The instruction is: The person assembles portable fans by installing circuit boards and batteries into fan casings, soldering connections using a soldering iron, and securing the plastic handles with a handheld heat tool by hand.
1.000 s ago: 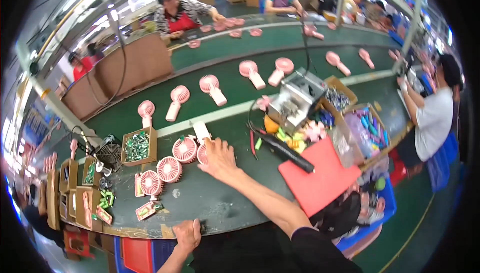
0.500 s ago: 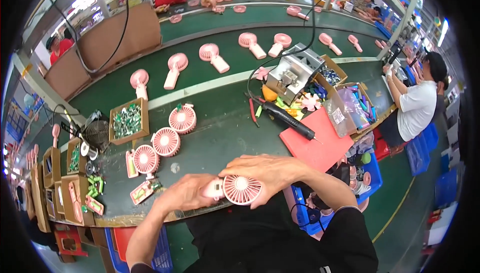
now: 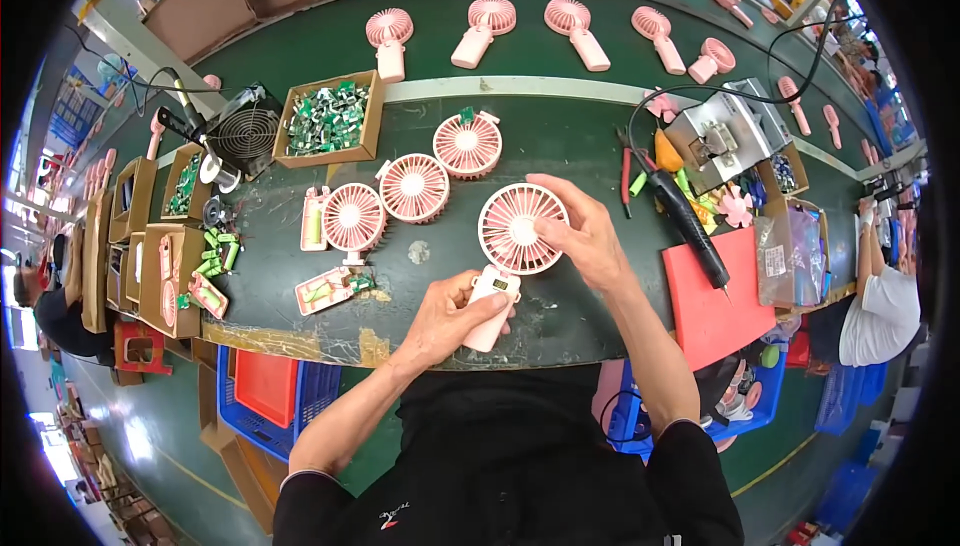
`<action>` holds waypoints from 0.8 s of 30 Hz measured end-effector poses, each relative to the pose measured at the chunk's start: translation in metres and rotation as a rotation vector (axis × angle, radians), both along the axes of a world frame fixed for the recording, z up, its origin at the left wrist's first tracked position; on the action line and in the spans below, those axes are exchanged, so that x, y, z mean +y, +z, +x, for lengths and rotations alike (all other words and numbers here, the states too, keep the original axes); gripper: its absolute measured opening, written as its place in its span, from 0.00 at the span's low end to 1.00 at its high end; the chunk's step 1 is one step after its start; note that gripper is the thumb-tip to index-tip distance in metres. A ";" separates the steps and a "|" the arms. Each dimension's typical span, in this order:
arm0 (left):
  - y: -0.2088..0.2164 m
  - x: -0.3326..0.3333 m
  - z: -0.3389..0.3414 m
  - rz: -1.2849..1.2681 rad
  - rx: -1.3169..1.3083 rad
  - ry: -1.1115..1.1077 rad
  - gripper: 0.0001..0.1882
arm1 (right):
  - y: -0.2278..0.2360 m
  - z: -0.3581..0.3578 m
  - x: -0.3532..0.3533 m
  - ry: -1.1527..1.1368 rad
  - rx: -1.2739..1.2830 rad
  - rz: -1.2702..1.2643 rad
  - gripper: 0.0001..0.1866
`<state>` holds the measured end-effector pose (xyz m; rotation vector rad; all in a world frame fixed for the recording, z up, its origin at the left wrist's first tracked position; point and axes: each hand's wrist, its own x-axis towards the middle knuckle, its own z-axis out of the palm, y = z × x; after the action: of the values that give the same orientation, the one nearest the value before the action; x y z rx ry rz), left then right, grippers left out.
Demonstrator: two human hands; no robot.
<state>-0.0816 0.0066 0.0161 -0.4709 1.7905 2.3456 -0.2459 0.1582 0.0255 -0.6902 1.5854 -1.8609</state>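
Both hands are on one pink fan, which is held near the front edge of the worktop, its round head pointing towards 1 o'clock and its handle towards 7. The left hand is curled snugly round the handle, thumb laid across the front just below a small dark window. The right hand is partly open and grips the head from its 3 o'clock side, thumb on the middle of the grille and forefinger along the rim.

Clock positions here are taken from the held fan. Three loose fan heads stand in a slanting chain, at 11, 10 and 9 o'clock. Beyond them, at 10, is a carton of green boards. Between 8 and 9 an opened handle shell lies with a green cell in it; farther out, at 9, loose green cells lie in a heap.

At 3 o'clock a black tool lies slantwise, its tip over a red sheet. A metal fixture stands at 2. Past the worktop, from 11 round to between 1 and 2, a row of pink fans rests on a green belt. Below the worktop, at 8, is a blue crate.
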 end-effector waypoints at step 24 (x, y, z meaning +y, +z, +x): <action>-0.011 0.010 -0.032 -1.049 0.325 0.076 0.33 | -0.005 -0.020 0.005 -0.146 0.089 0.149 0.38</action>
<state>-0.1140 0.0168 0.0048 -0.2506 3.1143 1.3639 -0.2654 0.1629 0.0205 -0.6130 1.8553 -1.8127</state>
